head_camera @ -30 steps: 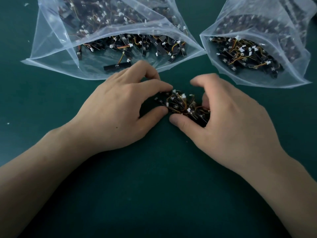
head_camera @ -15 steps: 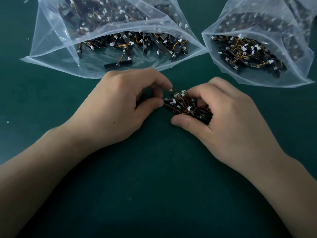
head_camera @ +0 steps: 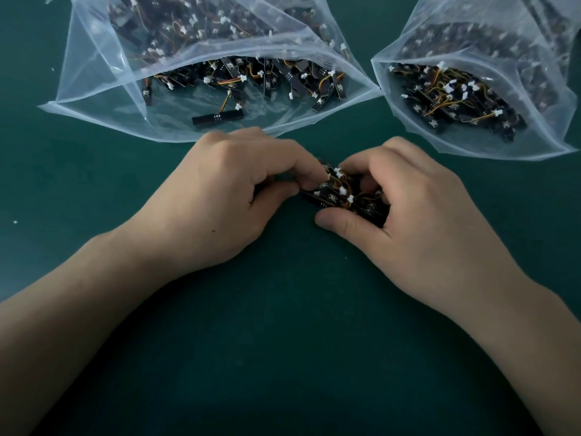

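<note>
- Your left hand (head_camera: pixel 220 196) pinches the left end of the parts bundle (head_camera: pixel 338 193), fingers curled.
- Your right hand (head_camera: pixel 418 215) grips its right side, thumb underneath.
- Bundle sits on the green mat (head_camera: pixel 283 341), between both hands.
- Left bag (head_camera: pixel 94 89) and right bag (head_camera: pixel 550 89) lie open behind, both holding the same parts.

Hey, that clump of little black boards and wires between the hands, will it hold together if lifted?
Probably only loosely: the clump of wired boards is separate stiff strips tangled by thin wires, so pieces may dangle or drop. It looks light: the left hand and right hand pinch it with fingertips.
</note>
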Motion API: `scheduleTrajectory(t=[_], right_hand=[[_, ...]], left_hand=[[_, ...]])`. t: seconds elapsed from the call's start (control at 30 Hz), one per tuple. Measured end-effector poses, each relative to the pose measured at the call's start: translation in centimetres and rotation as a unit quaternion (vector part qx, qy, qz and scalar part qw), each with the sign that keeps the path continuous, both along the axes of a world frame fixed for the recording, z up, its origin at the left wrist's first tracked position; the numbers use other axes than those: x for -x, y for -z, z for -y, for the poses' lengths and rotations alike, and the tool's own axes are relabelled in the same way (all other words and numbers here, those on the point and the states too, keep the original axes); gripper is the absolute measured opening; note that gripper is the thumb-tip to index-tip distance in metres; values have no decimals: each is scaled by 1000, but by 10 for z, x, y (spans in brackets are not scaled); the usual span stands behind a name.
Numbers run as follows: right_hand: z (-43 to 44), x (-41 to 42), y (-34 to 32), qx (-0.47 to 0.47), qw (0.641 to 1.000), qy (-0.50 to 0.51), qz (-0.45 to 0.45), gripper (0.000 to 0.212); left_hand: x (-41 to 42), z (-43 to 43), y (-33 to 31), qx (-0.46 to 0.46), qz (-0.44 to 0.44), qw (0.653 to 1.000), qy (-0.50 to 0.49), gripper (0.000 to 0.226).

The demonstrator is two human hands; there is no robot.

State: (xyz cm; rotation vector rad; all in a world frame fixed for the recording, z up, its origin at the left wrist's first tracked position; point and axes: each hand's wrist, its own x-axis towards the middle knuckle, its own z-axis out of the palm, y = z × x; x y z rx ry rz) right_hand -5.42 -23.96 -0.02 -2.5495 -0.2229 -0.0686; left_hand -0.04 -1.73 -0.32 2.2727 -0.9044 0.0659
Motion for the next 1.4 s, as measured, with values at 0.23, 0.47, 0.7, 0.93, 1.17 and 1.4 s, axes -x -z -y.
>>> scheduleTrajectory(t=[0.23, 0.47, 0.7, 0.93, 1.17, 1.4], right_hand=[[-2, 2, -1, 3, 1000, 5, 18, 39], [-3, -1, -4, 18, 1000, 4, 17, 37], [-7, 0, -2, 90, 995, -10, 38, 37], [-9, -4, -5, 212, 972, -32, 95, 27], [-8, -4, -2, 208, 974, -24, 90, 25], [-2, -4, -4, 165, 985, -26, 50, 30]], left_hand=[[0, 0, 0, 13, 4, 1000, 4, 26], [-1, 1, -1, -7, 3, 1000, -6, 29], [0, -1, 0, -1, 0, 1000, 0, 30], [1, -2, -2, 0, -16, 1000, -24, 25], [-1, -2, 0, -3, -24, 1000, -17, 23], [-1, -2, 1, -3, -24, 999, -21, 25]])
